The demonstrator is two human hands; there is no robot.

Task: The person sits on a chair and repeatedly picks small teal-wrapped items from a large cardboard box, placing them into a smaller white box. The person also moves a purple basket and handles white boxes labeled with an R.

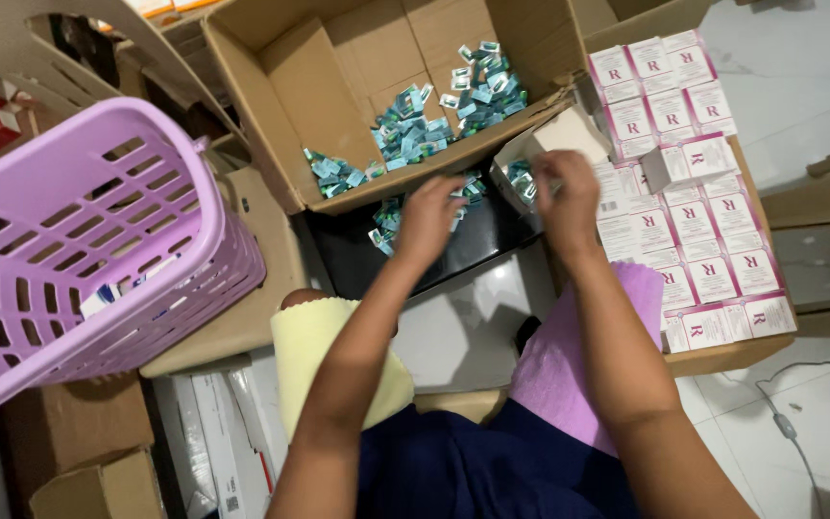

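A small white carton point(542, 144) with an open flap is held by the right hand point(567, 197), the fingers curled around its side, above the right end of a black tray point(434, 255). Small teal packets point(523, 183) are seen inside the carton. The left hand point(427, 219) is lowered over more teal packets point(386, 223) on the tray, fingers bent together; whether one is pinched cannot be told. A big cardboard box point(309, 96) lies behind, pink-and-white boxes point(694, 221) at right, a purple basket point(69, 240) at left.

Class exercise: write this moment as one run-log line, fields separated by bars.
left hand: over small teal packets | right hand: holding open white carton | pink-and-white boxes: stacked at right | lilac basket: left
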